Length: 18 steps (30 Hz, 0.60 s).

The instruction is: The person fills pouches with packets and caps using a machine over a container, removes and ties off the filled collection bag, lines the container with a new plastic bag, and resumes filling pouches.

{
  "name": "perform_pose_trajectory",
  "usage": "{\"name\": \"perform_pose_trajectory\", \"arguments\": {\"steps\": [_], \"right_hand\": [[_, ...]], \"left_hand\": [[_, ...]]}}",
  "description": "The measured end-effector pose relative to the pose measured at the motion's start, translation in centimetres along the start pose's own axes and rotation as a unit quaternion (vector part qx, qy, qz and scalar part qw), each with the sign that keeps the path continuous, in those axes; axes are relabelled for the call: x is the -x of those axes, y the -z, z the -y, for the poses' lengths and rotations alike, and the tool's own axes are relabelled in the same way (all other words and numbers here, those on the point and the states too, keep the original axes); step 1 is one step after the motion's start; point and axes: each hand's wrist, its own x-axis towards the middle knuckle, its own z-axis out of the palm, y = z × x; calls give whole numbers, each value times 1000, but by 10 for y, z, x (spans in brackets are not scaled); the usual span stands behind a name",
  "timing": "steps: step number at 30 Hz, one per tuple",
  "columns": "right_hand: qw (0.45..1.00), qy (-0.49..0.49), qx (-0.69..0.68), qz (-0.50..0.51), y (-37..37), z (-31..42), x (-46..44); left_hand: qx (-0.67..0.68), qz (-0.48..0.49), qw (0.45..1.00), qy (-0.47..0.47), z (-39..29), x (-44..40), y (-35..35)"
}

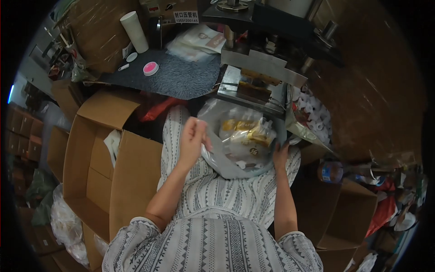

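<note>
A clear plastic bag (213, 156) sits open in my lap, its mouth facing up. Inside it lie several clear tube-like packages with gold bands (247, 127), partly blurred by the film. My left hand (194, 138) is closed at the bag's left rim, fingers curled round the film. At the opposite rim, my right hand (280, 157) grips the edge of the bag; its fingertips are partly hidden. Just beyond the bag stands a metal press machine (253, 88) with a flat plate at its front.
An open cardboard box (93, 158) stands at my left, another box (349, 213) at my right. On the dark table mat (181, 81) are a pink round container (151, 68), a white cylinder (134, 31) and plastic bags (199, 41). White small parts (312, 113) fill a bag right of the machine.
</note>
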Motion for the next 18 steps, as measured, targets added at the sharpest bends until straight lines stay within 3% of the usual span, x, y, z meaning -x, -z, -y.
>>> {"name": "perform_pose_trajectory", "arguments": {"steps": [5,9,11,12,13,15,16,17,18], "right_hand": [[998,-24,-45,38,8,22,4],[991,-120,-27,60,18,30,10],[986,-153,-38,55,20,22,9],[991,-104,-80,14,19,11,8],[991,-54,-120,-27,19,2,11],[995,-43,-66,-66,26,5,17],[994,-29,-13,-107,33,18,16],[993,-31,-14,-109,37,33,16],[983,-33,-114,-139,46,68,18]], "left_hand": [[83,-126,988,-24,-34,17,54],[156,-228,960,-35,-43,13,108],[265,-343,900,-33,-36,2,137],[257,-197,945,-54,-12,7,184],[255,-196,945,-52,1,3,197],[97,-323,934,-116,15,-3,209],[96,-323,934,-117,17,-5,207],[44,-355,923,-145,20,-11,203],[-7,-388,906,-170,24,-14,195]]}}
